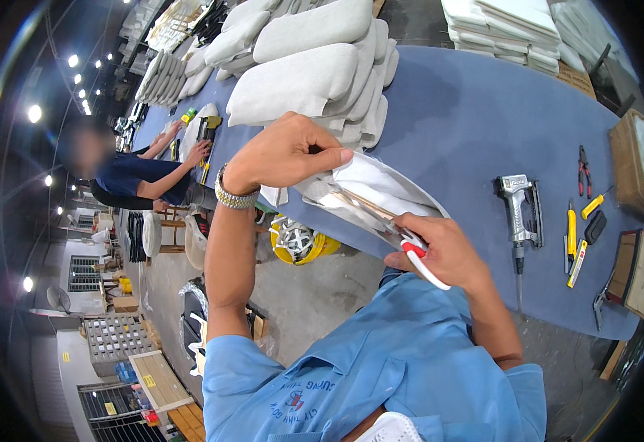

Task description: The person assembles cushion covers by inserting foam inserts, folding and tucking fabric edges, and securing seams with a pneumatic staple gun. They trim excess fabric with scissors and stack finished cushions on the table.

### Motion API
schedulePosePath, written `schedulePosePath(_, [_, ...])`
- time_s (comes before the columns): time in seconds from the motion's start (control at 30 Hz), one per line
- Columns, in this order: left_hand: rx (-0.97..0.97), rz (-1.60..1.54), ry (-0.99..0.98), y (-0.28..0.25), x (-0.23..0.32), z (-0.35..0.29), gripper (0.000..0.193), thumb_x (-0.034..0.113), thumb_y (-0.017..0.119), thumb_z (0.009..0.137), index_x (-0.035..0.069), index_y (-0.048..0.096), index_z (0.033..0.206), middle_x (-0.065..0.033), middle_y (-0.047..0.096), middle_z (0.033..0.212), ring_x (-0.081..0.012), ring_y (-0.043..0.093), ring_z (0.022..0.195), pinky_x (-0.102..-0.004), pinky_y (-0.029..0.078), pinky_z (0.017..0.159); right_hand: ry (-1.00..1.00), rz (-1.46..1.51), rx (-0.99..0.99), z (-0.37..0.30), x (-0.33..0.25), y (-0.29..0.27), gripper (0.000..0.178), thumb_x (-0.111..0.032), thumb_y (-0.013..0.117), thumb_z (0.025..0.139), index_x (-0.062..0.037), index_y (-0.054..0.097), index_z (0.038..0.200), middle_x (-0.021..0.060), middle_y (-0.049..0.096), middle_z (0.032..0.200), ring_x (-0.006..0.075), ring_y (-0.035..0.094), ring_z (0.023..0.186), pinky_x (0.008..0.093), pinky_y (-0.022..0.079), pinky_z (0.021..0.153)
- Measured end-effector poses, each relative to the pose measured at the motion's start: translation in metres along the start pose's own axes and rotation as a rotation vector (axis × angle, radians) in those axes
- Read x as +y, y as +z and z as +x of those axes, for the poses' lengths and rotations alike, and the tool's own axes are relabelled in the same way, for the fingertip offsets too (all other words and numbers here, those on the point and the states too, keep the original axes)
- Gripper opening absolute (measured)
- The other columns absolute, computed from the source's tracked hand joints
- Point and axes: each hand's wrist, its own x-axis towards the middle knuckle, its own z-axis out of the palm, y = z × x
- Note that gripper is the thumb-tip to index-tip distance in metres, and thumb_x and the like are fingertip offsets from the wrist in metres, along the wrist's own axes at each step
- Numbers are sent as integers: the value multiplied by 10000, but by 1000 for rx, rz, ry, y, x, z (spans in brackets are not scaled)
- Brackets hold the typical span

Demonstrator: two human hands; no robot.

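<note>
Between my hands is a white padded panel [388, 180] with a curved edge, tilted at the near side of the blue table. My left hand [285, 151], with a metal watch on its wrist, pinches the panel's upper left edge between thumb and fingers. Closed around scissors [424, 264] with red and white handles, my right hand [440, 250] is at the panel's lower right end. The scissors' front part lies against the panel's inner side; how far the blades are apart I cannot make out.
Grey padded panels [292, 81] are stacked beyond my left hand. On the blue table [477, 132] to the right lie a staple gun [515, 210], pliers [583, 169] and yellow cutters [572, 230]. A yellow bucket [281, 247] stands below. Another person [138, 173] works at the left.
</note>
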Motion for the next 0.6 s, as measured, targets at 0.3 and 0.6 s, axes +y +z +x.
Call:
schedulePosePath(0.3, [12, -52, -54, 0, -7, 3, 409, 261, 681, 1002, -59, 622, 754, -8, 460, 587, -66, 358, 593, -312, 322, 516, 72, 94, -7, 9, 1, 12, 529, -397, 852, 791, -16, 677, 1114, 189, 719, 929, 360, 693, 785, 411, 524, 697])
schedulePosePath(0.6, [24, -64, -22, 0, -4, 8, 434, 284, 679, 1003, -60, 623, 745, -5, 473, 582, -71, 355, 583, -314, 323, 508, -160, 114, 175, 16, 13, 17, 551, -365, 907, 751, 19, 675, 1072, 119, 635, 780, 205, 549, 619, 316, 454, 591])
